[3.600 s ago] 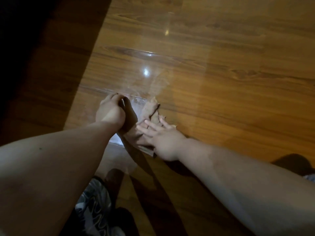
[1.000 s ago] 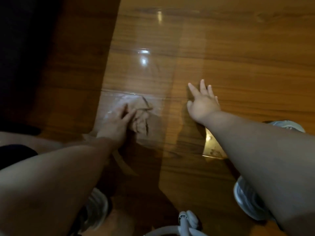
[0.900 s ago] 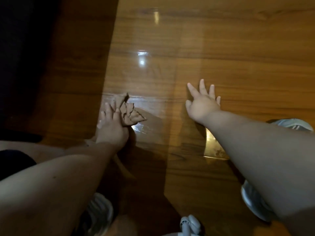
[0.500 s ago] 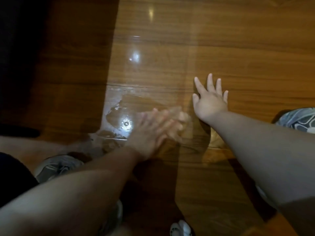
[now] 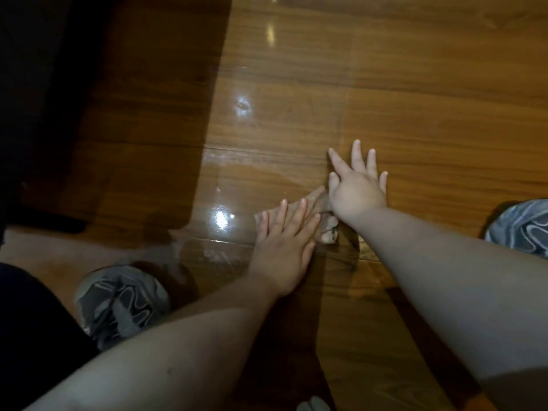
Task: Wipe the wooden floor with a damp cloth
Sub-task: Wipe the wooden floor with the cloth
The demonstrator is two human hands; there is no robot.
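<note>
Wooden floor (image 5: pixel 415 84) | I'm pressing damp cloth (image 5: pixel 327 232) under flat left hand (image 5: pixel 281 241), gripping nothing | right hand (image 5: pixel 355 191) splayed, bracing | wet sheen (image 5: pixel 237 188) showing left; dry-looking far and right planks probably remaining.

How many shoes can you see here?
2. One grey shoe is at the lower left; the second shoe pokes in at the right edge, partly cut off. A pale thing at the bottom edge is too cut off to tell.
</note>
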